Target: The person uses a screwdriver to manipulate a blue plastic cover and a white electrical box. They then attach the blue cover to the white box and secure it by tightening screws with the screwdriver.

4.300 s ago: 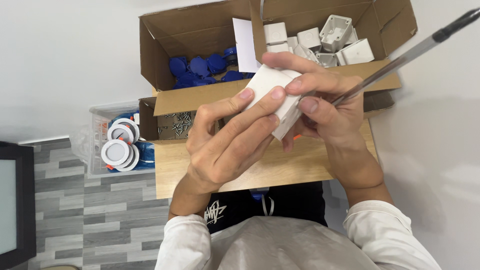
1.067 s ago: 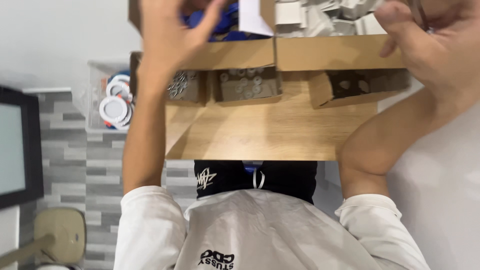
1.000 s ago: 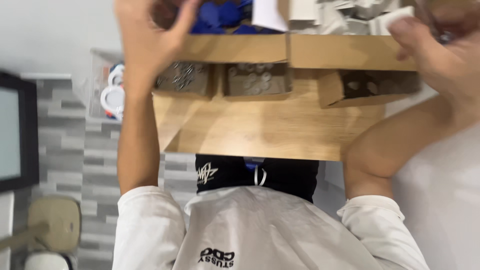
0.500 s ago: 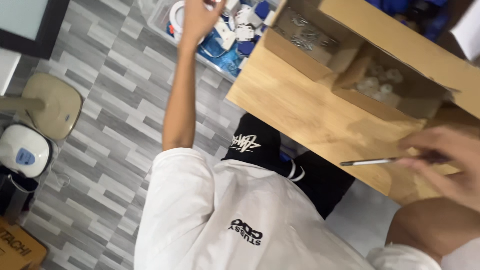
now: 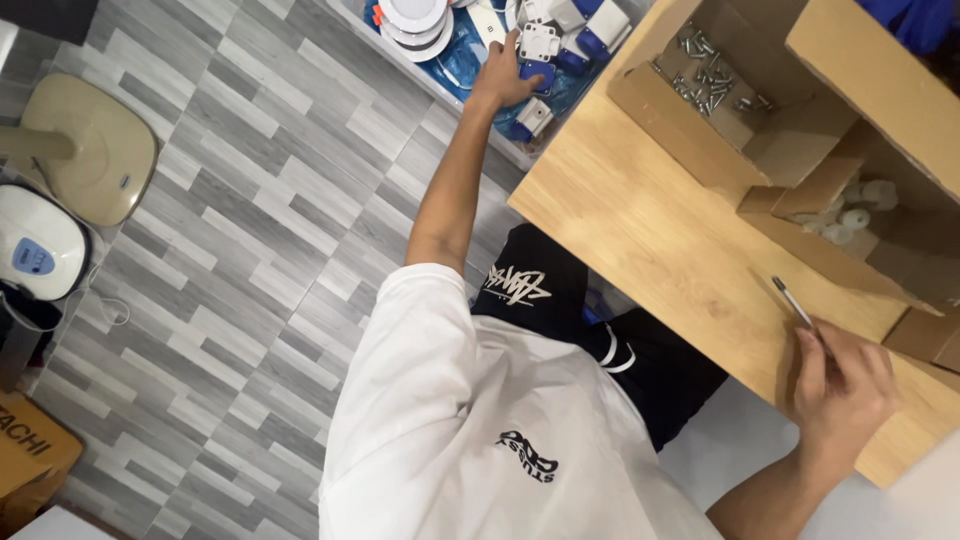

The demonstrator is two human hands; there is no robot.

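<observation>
Reaching far left, the left hand (image 5: 505,78) is touching white-and-blue parts (image 5: 545,45) in a clear bin (image 5: 455,75), fingers spread open. The right hand (image 5: 842,385) is resting on the wooden surface (image 5: 660,240), fingers gripping a screwdriver (image 5: 793,302).

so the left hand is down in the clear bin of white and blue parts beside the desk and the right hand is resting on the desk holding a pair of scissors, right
Not quite. The right hand holds a slim screwdriver, not scissors; the head view shows its thin shaft pointing out over the wooden desk. The rest stands: the left hand is down in the clear bin of white and blue parts beside the desk.
</observation>
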